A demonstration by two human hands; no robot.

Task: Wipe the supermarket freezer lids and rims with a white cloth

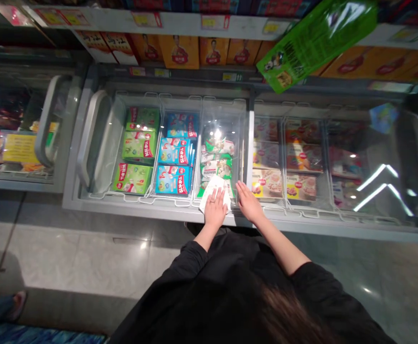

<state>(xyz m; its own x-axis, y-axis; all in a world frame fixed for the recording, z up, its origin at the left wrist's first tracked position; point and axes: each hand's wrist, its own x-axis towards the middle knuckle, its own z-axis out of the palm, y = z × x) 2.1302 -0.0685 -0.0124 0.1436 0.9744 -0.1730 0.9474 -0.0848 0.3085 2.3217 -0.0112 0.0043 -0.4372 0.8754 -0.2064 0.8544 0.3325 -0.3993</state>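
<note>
A white cloth (213, 184) lies bunched on the glass lid (226, 114) of a chest freezer, near its front edge. My left hand (215, 205), wearing a ring, presses on the cloth with its fingers bent over it. To the right, my right hand (249, 203) has its fingers stretched out and close together, beside the divider (251, 148) between the lids, and holds nothing. Green-and-white bags (216, 162) lie under the glass beyond the cloth.
Wire baskets inside hold green boxes (133, 177), blue boxes (173, 179) and beige boxes (266, 183). A grey lid handle (90, 138) stands at the left. Above, a green hanging sign (316, 45) juts out before shelves of orange boxes (178, 51). A person's foot (18, 306) shows lower left.
</note>
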